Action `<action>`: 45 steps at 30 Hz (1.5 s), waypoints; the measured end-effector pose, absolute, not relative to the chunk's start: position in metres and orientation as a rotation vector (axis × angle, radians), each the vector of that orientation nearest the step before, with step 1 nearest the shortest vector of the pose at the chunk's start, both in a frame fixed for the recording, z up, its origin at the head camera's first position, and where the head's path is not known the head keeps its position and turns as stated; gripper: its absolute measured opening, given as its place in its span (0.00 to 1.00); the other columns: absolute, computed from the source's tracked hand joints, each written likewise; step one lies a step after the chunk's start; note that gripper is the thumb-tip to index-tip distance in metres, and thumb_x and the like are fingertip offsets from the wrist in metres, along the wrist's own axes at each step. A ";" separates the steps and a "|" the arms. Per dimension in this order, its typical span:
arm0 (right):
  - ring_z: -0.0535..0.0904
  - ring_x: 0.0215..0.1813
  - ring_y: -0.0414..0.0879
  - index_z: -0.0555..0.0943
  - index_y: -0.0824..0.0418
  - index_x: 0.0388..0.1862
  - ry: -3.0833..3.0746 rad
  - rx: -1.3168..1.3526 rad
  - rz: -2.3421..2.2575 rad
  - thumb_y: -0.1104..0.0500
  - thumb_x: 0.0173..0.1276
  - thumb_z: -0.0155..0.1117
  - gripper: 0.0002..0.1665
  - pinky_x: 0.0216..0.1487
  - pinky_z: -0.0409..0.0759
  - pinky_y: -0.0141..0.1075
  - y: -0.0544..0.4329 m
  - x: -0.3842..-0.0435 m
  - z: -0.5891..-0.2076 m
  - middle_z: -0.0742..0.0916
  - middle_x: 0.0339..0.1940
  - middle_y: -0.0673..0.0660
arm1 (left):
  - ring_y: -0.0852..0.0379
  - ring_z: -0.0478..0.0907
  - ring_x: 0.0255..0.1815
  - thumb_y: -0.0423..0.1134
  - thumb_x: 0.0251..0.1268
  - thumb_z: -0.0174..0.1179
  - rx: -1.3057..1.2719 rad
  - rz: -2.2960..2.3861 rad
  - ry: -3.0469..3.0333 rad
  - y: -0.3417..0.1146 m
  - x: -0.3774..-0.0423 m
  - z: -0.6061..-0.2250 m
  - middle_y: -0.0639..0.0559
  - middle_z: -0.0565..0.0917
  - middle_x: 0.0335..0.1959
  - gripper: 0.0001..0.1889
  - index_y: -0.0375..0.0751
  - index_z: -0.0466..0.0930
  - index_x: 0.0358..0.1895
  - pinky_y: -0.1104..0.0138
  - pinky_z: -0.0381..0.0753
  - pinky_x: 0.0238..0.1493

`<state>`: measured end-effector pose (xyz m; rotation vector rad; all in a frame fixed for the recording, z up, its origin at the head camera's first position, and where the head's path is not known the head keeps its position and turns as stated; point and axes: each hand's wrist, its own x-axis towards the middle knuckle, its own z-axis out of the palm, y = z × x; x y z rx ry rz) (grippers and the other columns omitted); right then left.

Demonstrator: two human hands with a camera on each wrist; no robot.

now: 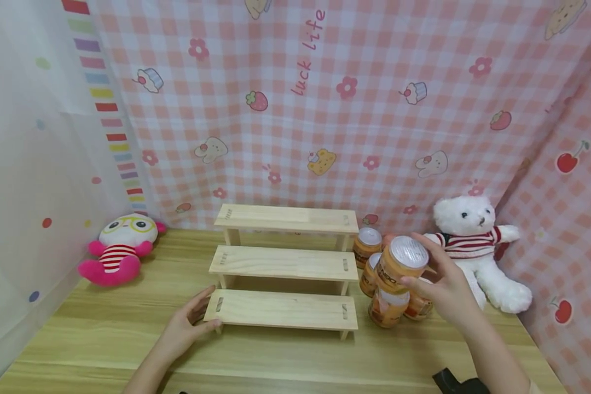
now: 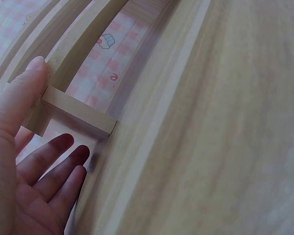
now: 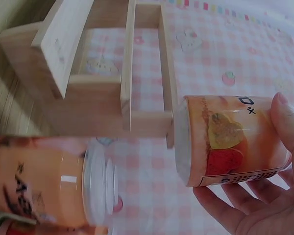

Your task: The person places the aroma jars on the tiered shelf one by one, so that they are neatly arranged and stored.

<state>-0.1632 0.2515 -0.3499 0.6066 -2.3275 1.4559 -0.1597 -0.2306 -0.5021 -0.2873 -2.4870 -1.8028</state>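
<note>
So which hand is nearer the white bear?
Right. The right hand, holding a can, is just front-left of the bear; the left hand is farther left, gripping the shelf.

Five orange-printed cylindrical cans with silvery tops (image 1: 394,268) show: one held, four others. One pale wooden three-tiered stand (image 1: 283,262) has three flat rectangular boards (image 1: 280,310). Plush toys number two: one white bear in a striped sweater (image 1: 473,247), one pink-and-white doll with yellow glasses (image 1: 118,256). There are two bare hands, one left hand (image 1: 188,324), one right hand (image 1: 445,285).
</note>
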 end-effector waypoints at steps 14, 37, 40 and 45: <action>0.76 0.51 0.42 0.64 0.61 0.72 -2.346 0.726 1.592 0.71 0.55 0.72 0.46 0.47 0.78 0.30 0.205 -0.188 -0.338 0.75 0.62 0.64 | 0.45 0.72 0.58 0.36 0.51 0.73 -0.288 -1.802 -2.490 -0.230 -0.159 -0.501 0.37 0.76 0.58 0.41 0.37 0.64 0.70 0.73 0.69 0.55; 0.74 0.59 0.52 0.64 0.62 0.71 -2.268 0.862 1.730 0.71 0.53 0.73 0.47 0.51 0.78 0.40 0.144 -0.224 -0.305 0.76 0.61 0.62 | 0.49 0.71 0.60 0.35 0.53 0.72 -0.342 -1.787 -2.456 -0.230 -0.159 -0.502 0.35 0.72 0.63 0.40 0.36 0.63 0.70 0.75 0.68 0.56; 0.74 0.57 0.50 0.65 0.60 0.71 -2.271 0.864 1.724 0.69 0.54 0.74 0.46 0.51 0.79 0.40 0.136 -0.228 -0.300 0.77 0.61 0.59 | 0.52 0.71 0.59 0.35 0.53 0.72 -0.338 -1.785 -2.459 -0.230 -0.159 -0.502 0.36 0.72 0.62 0.40 0.35 0.63 0.70 0.75 0.68 0.56; 0.74 0.56 0.50 0.66 0.57 0.71 -2.272 0.874 1.696 0.67 0.54 0.75 0.46 0.49 0.79 0.40 0.122 -0.236 -0.295 0.77 0.61 0.58 | 0.54 0.72 0.58 0.35 0.52 0.72 -0.312 -1.790 -2.467 -0.229 -0.160 -0.503 0.36 0.72 0.63 0.40 0.35 0.63 0.70 0.75 0.68 0.55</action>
